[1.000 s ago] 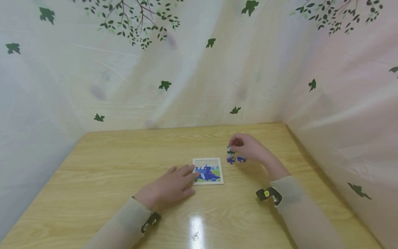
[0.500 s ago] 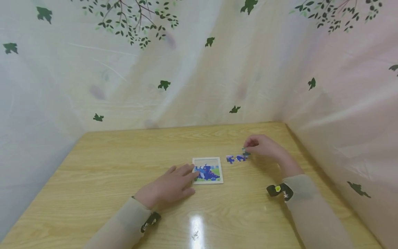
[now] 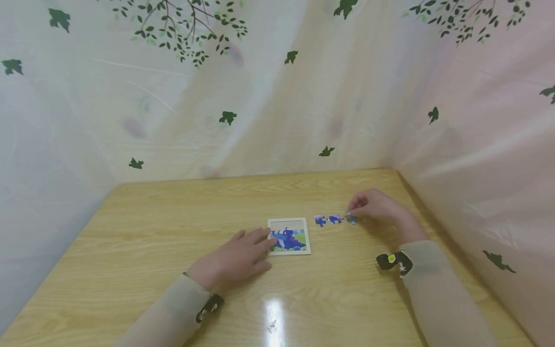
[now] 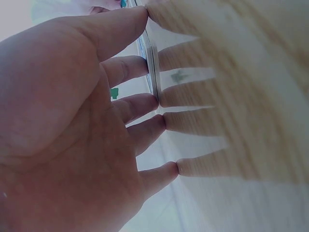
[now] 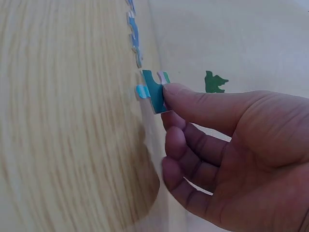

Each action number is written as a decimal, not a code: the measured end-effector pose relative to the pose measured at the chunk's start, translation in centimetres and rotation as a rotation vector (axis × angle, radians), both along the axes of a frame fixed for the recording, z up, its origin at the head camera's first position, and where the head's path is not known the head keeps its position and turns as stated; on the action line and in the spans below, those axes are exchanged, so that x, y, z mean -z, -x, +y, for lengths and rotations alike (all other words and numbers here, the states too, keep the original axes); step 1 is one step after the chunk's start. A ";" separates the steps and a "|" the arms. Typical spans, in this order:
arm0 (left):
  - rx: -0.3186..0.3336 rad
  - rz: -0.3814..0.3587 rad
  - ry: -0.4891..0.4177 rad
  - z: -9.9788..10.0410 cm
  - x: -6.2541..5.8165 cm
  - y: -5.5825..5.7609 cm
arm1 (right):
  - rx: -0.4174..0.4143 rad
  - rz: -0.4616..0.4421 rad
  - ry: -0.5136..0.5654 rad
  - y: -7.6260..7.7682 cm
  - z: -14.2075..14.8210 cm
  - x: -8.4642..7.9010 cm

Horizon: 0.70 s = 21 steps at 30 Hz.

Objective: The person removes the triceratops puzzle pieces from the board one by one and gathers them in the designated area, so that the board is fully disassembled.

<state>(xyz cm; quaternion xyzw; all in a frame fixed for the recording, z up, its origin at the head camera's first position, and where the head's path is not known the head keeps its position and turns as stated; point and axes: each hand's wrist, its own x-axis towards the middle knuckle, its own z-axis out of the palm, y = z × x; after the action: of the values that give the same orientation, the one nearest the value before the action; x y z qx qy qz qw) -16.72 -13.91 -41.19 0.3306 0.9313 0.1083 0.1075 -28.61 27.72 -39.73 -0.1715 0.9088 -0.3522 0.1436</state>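
A small square puzzle in a white frame [image 3: 310,243] lies mid-table, showing a blue dragon; a grey strip shows along its top. My left hand [image 3: 240,255] rests at its left side with fingers spread, a fingertip over the picture. In the left wrist view, the fingertips of that left hand [image 4: 111,111] touch the tabletop and the frame edge. My right hand [image 3: 375,207] pinches a teal puzzle piece [image 5: 153,92] between thumb and fingers, close over the table. Left of it, two purple-blue puzzle pieces [image 3: 320,220] lie in a row.
The wooden table [image 3: 173,212] reaches back to a pale curtain [image 3: 260,96] printed with leaves. Another curtain side [image 3: 481,168] runs along the right table edge. A dark wrist-worn camera [image 3: 392,261] sits on the right sleeve.
My right hand has carried the teal piece rightward, from above the two loose pieces to the right end of their row, and lowered it. The left hand has stayed on the frame.
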 end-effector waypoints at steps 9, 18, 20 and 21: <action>-0.003 -0.001 -0.003 -0.1 -0.1 0.1 | 0.013 -0.028 -0.009 0.3 0.2 0.9; 0.003 0.006 -0.004 -0.1 0.0 -0.1 | -0.001 0.011 -0.042 0.5 0.2 1.3; 0.003 0.006 -0.002 -0.1 0.1 0.0 | -0.003 0.022 -0.047 0.5 0.1 1.3; 0.002 0.005 0.000 -0.1 0.1 0.0 | -0.002 0.025 -0.048 0.5 0.0 1.2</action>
<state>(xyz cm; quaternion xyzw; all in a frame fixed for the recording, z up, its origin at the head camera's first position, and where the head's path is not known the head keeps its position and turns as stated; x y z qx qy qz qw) -16.75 -13.98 -41.30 0.3319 0.9312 0.1076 0.1053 -29.10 27.72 -40.98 -0.1731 0.9185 -0.3282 0.1367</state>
